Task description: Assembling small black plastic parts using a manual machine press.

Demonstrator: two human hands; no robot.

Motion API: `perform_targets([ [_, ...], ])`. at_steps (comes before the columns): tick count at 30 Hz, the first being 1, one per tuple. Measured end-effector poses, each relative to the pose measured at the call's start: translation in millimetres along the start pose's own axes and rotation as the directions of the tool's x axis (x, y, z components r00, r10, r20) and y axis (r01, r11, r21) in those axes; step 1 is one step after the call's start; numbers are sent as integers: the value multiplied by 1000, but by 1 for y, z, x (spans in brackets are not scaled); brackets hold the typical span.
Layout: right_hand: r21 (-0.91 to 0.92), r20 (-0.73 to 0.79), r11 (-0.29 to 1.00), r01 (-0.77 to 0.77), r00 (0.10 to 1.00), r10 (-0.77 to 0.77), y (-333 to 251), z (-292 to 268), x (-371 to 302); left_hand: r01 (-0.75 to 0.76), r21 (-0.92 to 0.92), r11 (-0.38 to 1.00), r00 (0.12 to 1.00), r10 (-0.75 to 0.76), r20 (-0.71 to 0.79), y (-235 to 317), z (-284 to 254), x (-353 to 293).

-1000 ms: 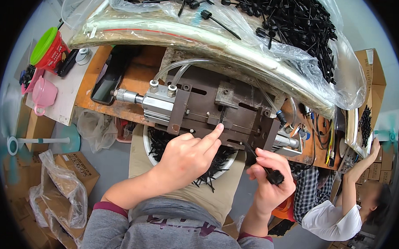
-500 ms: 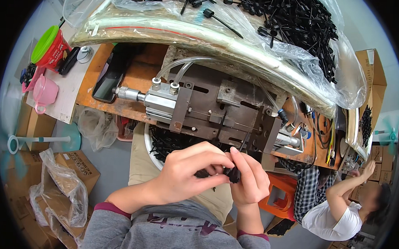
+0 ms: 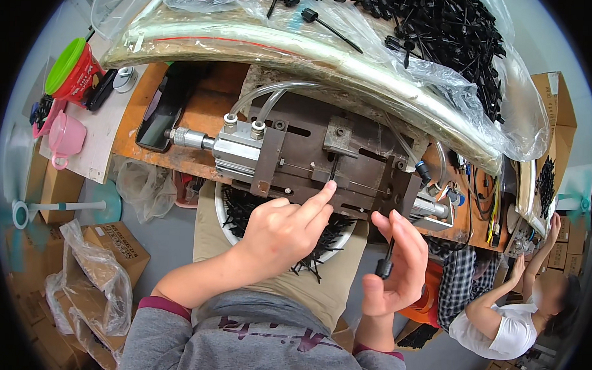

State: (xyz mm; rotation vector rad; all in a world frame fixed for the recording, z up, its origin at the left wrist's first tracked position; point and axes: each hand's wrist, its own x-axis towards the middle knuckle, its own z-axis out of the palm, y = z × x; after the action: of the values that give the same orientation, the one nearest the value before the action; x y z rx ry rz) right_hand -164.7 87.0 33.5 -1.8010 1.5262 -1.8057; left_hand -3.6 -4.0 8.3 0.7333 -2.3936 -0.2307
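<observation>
Head view: our left hand (image 3: 274, 236) reaches the metal fixture (image 3: 308, 141); our right hand (image 3: 402, 270) waits nearby.
Our left index fingertip touches the near end of the thin black rod (image 3: 336, 165), which points away from us; we can't tell whether the folded fingers hold anything. Our right hand, farther from the rod, loosely holds a black stemmed part (image 3: 384, 269), stem toward the fixture, head near the thumb.

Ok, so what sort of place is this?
Probably a small factory workshop: a metal fixture with an air-cylinder-like actuator sits on a wooden workbench, with a big heap of black stemmed parts beyond it and stacked cardboard boxes at the right.
</observation>
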Motion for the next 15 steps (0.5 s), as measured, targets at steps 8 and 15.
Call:
perform_targets([
  [8, -265, 153, 964, -14, 987, 56, -11, -4, 6, 14, -11, 1000, 999, -14, 52, 0, -6, 3],
  [15, -403, 298, 911, 88, 954, 40, 12, 12, -3, -149, -77, 986, 944, 119, -309, -32, -63, 70],
])
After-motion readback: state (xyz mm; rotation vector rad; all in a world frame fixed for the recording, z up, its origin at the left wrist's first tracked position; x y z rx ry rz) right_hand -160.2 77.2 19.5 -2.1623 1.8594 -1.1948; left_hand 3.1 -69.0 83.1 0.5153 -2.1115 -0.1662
